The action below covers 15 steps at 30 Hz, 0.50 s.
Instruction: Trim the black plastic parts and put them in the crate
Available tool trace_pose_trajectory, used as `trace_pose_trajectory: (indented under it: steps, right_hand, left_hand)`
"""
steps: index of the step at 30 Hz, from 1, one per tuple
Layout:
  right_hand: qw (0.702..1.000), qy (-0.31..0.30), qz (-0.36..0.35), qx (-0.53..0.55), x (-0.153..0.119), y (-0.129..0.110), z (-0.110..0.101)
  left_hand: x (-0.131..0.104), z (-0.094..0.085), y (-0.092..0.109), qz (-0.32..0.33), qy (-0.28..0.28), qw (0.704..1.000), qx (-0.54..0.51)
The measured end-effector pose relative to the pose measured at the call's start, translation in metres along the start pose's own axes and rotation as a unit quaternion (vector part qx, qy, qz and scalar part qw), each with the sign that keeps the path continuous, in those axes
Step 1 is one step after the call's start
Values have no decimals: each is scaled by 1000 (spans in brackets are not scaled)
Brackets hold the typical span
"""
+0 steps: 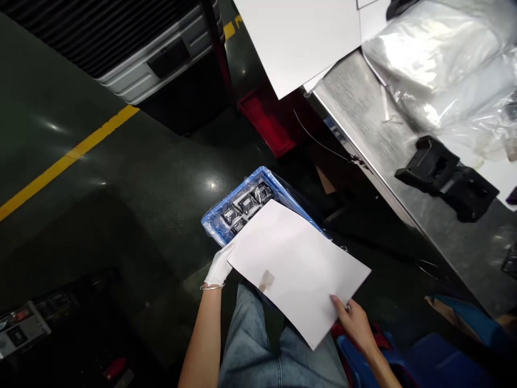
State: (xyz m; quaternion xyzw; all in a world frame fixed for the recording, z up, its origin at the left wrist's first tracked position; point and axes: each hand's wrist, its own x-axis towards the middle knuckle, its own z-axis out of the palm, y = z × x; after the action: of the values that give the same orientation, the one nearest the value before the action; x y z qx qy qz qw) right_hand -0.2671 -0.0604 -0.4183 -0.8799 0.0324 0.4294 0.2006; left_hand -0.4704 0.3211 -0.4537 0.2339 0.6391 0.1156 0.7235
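Note:
A white sheet of paper or thin card (294,258) with a small brownish stain is held out flat over my lap. My left hand (220,265), in a white glove, grips its left corner; the fingertips are partly hidden by the sheet. On the right side my bare right hand (353,319) pinches the edge, thumb on top. Beyond and partly beneath the sheet stands a blue crate (297,203) lined with clear plastic. Several dark parts in clear wrap (247,203) sit in rows inside it, the nearer ones covered by the sheet.
A metal table (404,188) on the right bears black plastic parts (448,178) and clear plastic bags (440,59). White sheets (302,37) overhang its far end. Below is a red bin (270,121). A yellow line (72,156) crosses the dark floor; a blue stool (440,361) is lower right.

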Motion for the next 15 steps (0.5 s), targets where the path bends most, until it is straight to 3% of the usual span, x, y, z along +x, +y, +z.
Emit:
trace_pose_trajectory:
  steps: [3,7,11,15]
  right_hand:
    - [999,34,6,-13,-11,4,6]
    - [998,42,-4,39,-6,-42,62]
    - [995,62,68,23,37,-85,130]
    - [993,63,101,20,84,-90,170]
  left_hand:
    - [21,-9,10,41,18,994,101]
    - [57,-12,39,133,122,956,231]
    - [87,2,57,211,176,896,348]
    - [95,33,35,285,128,851,423]
